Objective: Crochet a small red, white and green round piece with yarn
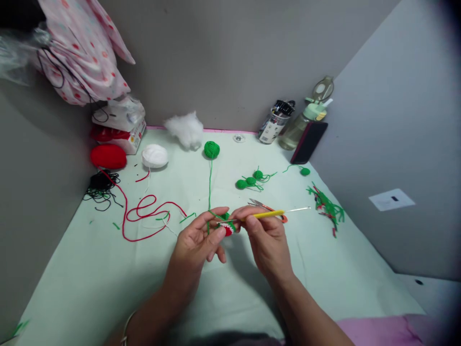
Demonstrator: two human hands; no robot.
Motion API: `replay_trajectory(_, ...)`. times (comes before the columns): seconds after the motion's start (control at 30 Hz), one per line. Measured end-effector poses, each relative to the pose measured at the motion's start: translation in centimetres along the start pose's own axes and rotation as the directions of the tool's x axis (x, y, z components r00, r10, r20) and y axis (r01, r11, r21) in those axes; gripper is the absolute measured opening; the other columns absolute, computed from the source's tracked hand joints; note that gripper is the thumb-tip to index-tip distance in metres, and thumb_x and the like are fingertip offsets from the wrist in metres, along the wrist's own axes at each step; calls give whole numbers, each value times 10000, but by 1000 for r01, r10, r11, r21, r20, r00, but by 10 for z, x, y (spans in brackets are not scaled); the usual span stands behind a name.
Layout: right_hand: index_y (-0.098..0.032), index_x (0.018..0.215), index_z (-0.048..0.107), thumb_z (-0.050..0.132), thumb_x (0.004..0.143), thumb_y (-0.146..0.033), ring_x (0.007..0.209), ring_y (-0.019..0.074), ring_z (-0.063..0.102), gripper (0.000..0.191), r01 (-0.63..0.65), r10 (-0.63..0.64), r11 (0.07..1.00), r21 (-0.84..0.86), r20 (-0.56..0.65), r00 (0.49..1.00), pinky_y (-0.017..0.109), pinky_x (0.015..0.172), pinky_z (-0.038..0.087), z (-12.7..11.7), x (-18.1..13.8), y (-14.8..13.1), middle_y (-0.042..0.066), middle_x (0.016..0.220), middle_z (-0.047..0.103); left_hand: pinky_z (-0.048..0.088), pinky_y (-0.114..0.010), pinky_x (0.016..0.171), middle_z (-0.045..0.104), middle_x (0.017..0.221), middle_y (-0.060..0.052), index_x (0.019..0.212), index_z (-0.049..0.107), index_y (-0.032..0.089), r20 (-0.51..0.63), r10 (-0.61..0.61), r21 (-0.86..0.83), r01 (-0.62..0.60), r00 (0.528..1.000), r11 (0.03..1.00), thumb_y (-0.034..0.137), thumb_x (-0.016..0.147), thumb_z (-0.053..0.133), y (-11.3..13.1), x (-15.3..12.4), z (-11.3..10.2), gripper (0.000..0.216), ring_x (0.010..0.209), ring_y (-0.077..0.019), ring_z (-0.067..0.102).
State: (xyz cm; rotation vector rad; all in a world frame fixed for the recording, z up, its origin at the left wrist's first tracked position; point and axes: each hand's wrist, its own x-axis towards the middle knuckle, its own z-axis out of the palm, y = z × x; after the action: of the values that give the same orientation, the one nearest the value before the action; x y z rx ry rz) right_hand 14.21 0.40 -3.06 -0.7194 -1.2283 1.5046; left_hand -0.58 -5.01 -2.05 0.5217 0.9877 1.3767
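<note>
My left hand (197,238) pinches a small red, white and green crochet piece (228,227) above the pale green table (108,269). A green yarn strand (210,185) runs from it back to a green yarn ball (212,149). My right hand (266,235) grips a crochet hook with a yellow handle (268,214), its metal tail pointing right and its working end at the piece. Both hands have fingers closed.
Red yarn ball (108,156), white yarn ball (154,156), loose red strand (144,216), black thread tangle (101,188), stuffing (185,129). Small green crocheted balls (250,181), scissors (266,207) behind my right hand, yarn scraps (326,206), bottle (304,122), phone (309,142), jar (275,122). Grey walls surround the table.
</note>
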Motion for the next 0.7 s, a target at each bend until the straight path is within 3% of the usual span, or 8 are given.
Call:
replay_trajectory(0.23, -220, 898, 768, 703, 994, -429, 711, 155, 680, 240, -34, 35, 999, 31, -25, 999, 300, 726, 580, 3, 5, -11, 27, 827, 762, 454, -193, 502, 670, 838, -2, 1116, 814, 209, -50, -21, 48, 23, 999, 999, 280, 832, 853, 5, 0, -3, 295, 512, -41, 434)
replay_trajectory(0.4, -245, 980, 768, 589, 1069, -327, 773, 160, 716, 215, 122, -122, 968, -218, 14, 992, 315, 768, 602, 1, -3, -15, 33, 915, 784, 408, -201, 487, 661, 792, 8, 1101, 820, 211, -98, 2, 107, 9, 995, 994, 263, 817, 849, 7, -1, -3, 290, 493, -50, 492)
replay_trajectory(0.5, -277, 1097, 760, 537, 1080, -208, 881, 183, 743, 233, 309, -289, 860, -406, 111, 951, 334, 802, 602, 0, -8, -15, 39, 979, 794, 441, -199, 502, 630, 733, 35, 1092, 819, 220, -126, 51, 135, -33, 991, 990, 227, 816, 843, 6, -2, -2, 276, 492, -53, 491)
replay_trajectory(0.6, -286, 1237, 730, 543, 1055, -144, 938, 219, 749, 297, 494, -412, 699, -516, 273, 869, 370, 801, 606, 1, -12, -13, 65, 1012, 800, 462, -182, 498, 638, 796, 38, 1126, 798, 232, -139, 83, 130, -65, 987, 989, 215, 802, 860, 5, -3, 1, 330, 520, -51, 524)
replay_trajectory(0.7, -326, 1290, 738, 640, 1001, -124, 962, 235, 751, 366, 574, -444, 487, -658, 379, 812, 375, 784, 616, 2, -14, -9, 74, 1065, 797, 440, -168, 450, 632, 818, 49, 1228, 751, 225, -101, 5, 5, -5, 995, 1000, 241, 748, 916, 5, -3, 3, 508, 470, -25, 451)
